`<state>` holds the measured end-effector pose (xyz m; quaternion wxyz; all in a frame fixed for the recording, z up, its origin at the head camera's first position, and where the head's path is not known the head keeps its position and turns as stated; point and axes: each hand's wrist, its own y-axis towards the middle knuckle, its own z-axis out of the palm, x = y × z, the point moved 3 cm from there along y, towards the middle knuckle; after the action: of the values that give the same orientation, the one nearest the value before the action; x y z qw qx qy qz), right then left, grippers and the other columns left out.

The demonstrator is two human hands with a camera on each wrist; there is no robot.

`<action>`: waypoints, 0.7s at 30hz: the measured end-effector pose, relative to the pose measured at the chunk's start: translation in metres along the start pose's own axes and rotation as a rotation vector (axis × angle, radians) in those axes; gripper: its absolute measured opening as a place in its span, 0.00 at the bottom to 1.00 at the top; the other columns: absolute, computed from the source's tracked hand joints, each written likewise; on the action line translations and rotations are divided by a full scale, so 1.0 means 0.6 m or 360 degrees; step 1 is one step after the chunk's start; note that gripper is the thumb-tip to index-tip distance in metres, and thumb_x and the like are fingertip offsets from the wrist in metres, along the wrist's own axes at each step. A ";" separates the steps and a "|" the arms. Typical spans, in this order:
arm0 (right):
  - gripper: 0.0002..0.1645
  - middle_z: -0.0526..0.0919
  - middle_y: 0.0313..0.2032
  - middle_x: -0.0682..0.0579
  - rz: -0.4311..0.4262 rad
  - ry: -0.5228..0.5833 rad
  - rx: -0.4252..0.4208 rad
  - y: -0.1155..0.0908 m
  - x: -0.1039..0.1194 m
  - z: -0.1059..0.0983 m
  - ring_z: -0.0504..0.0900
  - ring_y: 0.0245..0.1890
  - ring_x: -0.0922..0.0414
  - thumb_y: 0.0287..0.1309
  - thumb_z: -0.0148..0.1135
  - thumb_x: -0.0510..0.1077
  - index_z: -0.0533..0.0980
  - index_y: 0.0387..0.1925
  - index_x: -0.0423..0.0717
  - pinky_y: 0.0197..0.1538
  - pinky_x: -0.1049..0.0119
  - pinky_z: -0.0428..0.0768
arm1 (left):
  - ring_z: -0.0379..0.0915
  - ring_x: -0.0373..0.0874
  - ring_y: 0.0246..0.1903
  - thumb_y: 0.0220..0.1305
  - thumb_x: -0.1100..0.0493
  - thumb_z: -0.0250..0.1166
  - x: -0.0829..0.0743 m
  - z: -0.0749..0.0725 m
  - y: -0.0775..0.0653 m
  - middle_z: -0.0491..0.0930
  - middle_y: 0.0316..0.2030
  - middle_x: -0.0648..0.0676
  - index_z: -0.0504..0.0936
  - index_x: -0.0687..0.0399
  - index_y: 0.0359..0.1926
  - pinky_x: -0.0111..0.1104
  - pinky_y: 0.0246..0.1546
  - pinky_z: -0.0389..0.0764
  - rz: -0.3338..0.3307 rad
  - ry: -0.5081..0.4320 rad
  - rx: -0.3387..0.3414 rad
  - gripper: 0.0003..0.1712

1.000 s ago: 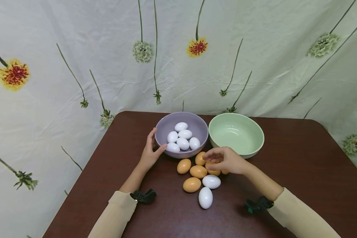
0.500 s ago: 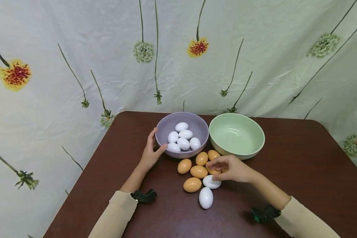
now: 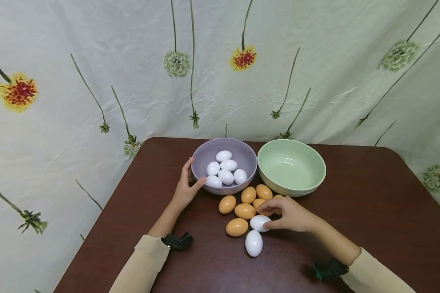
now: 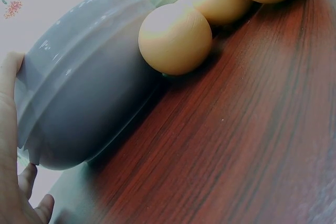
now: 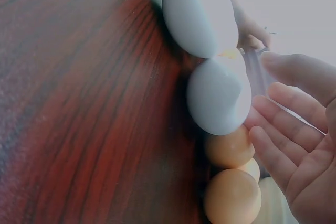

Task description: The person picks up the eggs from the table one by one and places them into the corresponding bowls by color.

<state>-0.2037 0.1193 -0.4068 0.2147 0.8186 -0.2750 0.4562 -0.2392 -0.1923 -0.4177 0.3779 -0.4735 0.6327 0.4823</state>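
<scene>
My left hand point(image 3: 184, 189) holds the left side of a purple bowl point(image 3: 242, 153), thumb at the front rim and fingers along the outer wall. Several white eggs point(image 3: 226, 177) lie inside that bowl. My right hand point(image 3: 292, 215) hovers over a white egg point(image 3: 258, 223) on the table, its thumb beside the egg and its fingers spread above. In the right wrist view, the fingers point(image 5: 286, 121) are loosely bent beside this egg with nothing gripped. A second white egg point(image 3: 254, 244) lies just in front. Several brown eggs point(image 3: 245, 211) cluster behind, some partly hidden by the right hand.
A pale green bowl point(image 3: 291, 165) with no eggs in it stands right of the purple bowl, their rims close together. The dark wooden table point(image 3: 374, 195) ends at a flower-printed cloth point(image 3: 333, 73) behind. Black cameras sit on both wrists.
My right hand has moved down and slightly right, from over the brown eggs to the white egg, uncovering brown eggs behind it. My left hand keeps its place on the purple bowl.
</scene>
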 end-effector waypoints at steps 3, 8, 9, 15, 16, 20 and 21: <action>0.21 0.83 0.45 0.39 0.0012 0.0006 -0.0007 -0.003 0.000 0.001 0.84 0.46 0.49 0.53 0.72 0.37 0.78 0.47 0.30 0.52 0.54 0.78 | 0.37 0.57 0.74 0.66 0.64 0.61 0.000 0.000 0.000 0.38 0.76 0.62 0.44 0.65 0.75 0.58 0.67 0.48 0.0004 -0.0006 0.0001 0.45; 0.21 0.84 0.45 0.42 0.0003 -0.0075 -0.0015 -0.005 0.001 0.003 0.84 0.46 0.50 0.53 0.72 0.37 0.79 0.47 0.31 0.51 0.53 0.79 | 0.38 0.58 0.73 0.65 0.64 0.61 0.002 0.000 0.000 0.39 0.75 0.64 0.45 0.65 0.75 0.58 0.67 0.48 0.0010 0.0004 -0.0006 0.45; 0.20 0.84 0.44 0.44 -0.0004 -0.0122 -0.0018 -0.006 0.001 0.004 0.84 0.46 0.51 0.52 0.73 0.38 0.79 0.47 0.32 0.50 0.54 0.79 | 0.38 0.58 0.73 0.65 0.64 0.61 0.003 0.000 0.001 0.39 0.75 0.65 0.45 0.65 0.75 0.58 0.67 0.48 0.0012 0.0005 -0.0007 0.45; 0.20 0.85 0.42 0.51 -0.0023 -0.0368 -0.0025 -0.008 0.000 0.010 0.83 0.42 0.58 0.51 0.75 0.42 0.81 0.45 0.37 0.47 0.61 0.80 | 0.38 0.57 0.73 0.65 0.64 0.61 0.003 0.001 0.000 0.39 0.75 0.65 0.45 0.65 0.75 0.58 0.67 0.49 0.0016 0.0003 -0.0006 0.45; 0.21 0.85 0.42 0.51 -0.0019 -0.0371 -0.0021 -0.009 -0.001 0.011 0.83 0.42 0.59 0.51 0.75 0.42 0.81 0.45 0.37 0.47 0.62 0.80 | 0.38 0.57 0.73 0.65 0.64 0.61 0.003 0.001 0.000 0.39 0.75 0.65 0.45 0.65 0.75 0.58 0.67 0.49 0.0014 0.0003 -0.0005 0.45; 0.21 0.84 0.43 0.52 0.0009 -0.0371 -0.0008 -0.010 -0.003 0.016 0.82 0.43 0.59 0.51 0.74 0.42 0.81 0.46 0.38 0.47 0.62 0.80 | 0.38 0.58 0.73 0.65 0.64 0.61 0.003 0.001 0.001 0.38 0.75 0.65 0.45 0.65 0.75 0.59 0.67 0.48 0.0015 0.0003 0.0001 0.45; 0.21 0.84 0.43 0.53 0.0022 -0.0377 -0.0007 -0.011 -0.003 0.017 0.82 0.43 0.60 0.51 0.74 0.43 0.81 0.46 0.38 0.48 0.62 0.80 | 0.38 0.57 0.73 0.65 0.64 0.61 0.003 0.001 0.001 0.38 0.75 0.65 0.45 0.64 0.75 0.58 0.67 0.48 0.0015 0.0001 0.0003 0.45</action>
<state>-0.1938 0.1186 -0.4143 0.1795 0.8644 -0.3049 0.3573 -0.2401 -0.1922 -0.4194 0.3758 -0.4704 0.6354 0.4834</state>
